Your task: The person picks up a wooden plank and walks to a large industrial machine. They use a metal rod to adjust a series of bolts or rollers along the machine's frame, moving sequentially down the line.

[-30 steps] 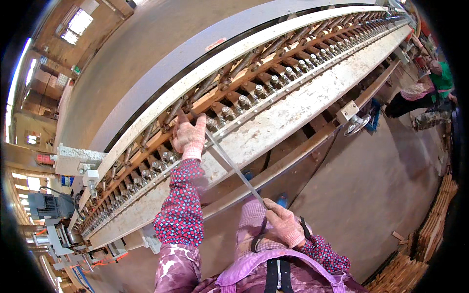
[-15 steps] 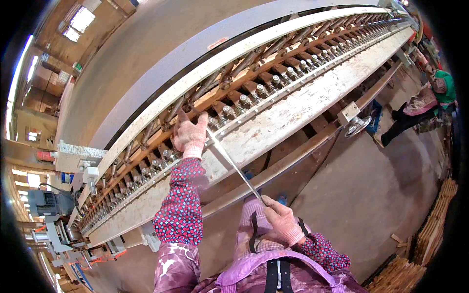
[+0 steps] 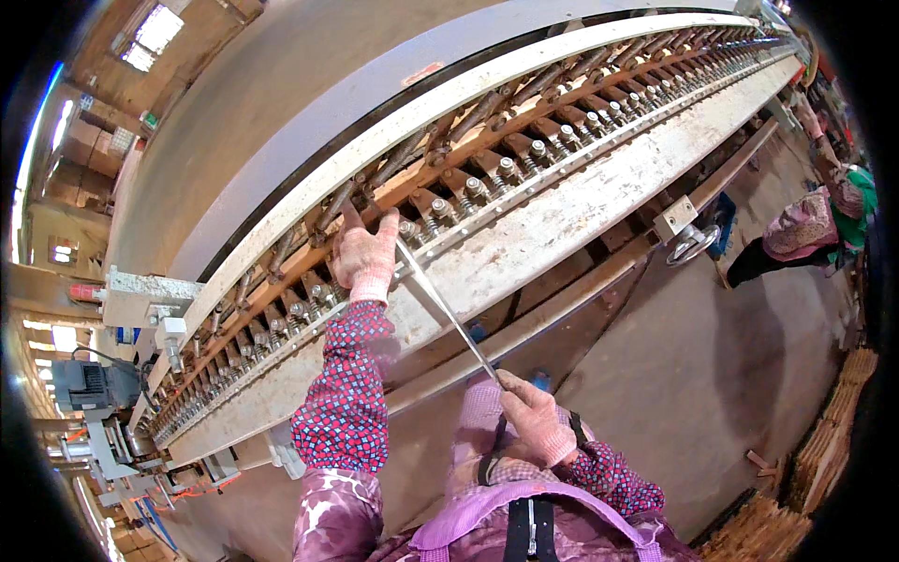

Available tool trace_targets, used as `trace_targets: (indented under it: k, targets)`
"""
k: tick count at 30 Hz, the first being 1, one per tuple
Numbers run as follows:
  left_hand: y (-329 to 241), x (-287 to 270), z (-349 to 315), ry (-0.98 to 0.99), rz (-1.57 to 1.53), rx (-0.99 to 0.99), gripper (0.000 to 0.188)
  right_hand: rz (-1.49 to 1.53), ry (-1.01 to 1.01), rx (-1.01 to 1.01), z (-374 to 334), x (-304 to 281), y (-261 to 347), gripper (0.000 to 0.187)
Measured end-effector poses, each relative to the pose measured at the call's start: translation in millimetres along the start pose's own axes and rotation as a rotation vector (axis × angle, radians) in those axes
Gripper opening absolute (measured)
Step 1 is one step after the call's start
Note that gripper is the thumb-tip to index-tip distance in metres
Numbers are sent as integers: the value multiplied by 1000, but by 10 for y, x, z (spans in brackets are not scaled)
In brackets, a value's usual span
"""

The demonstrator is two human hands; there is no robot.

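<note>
head view: my right hand [image 3: 536,419] grips a long silver metal bar [image 3: 448,311], left hand [image 3: 365,258] fingers spread by silver sprung bolts [image 3: 476,187]; no clue what's done/left.

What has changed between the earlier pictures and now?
The right hand has shifted slightly up-left in view with the lower end of the metal rod; the co-worker at right has moved lower. Nothing was visibly grasped or released. The left hand stays at the spring-loaded bolts.
</note>
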State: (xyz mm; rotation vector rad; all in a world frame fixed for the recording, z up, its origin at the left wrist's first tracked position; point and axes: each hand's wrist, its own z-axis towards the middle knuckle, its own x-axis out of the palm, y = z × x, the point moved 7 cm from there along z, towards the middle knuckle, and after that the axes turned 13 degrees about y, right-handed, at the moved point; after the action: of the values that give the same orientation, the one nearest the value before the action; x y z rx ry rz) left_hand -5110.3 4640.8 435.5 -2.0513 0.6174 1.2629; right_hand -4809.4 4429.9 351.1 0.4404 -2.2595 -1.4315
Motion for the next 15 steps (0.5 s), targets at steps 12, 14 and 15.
trace_targets:
  k: [12,14,15]
  targets:
    - [12,-11,-7,-78,-30,85,91,-38,-53,11,-95,-202,109,39]
    - [36,9,41,-150,41,108,90,25,-53,16,-101,-159,150,39]
    - [47,13,46,-143,26,111,90,-9,-58,5,-69,-145,167,39]
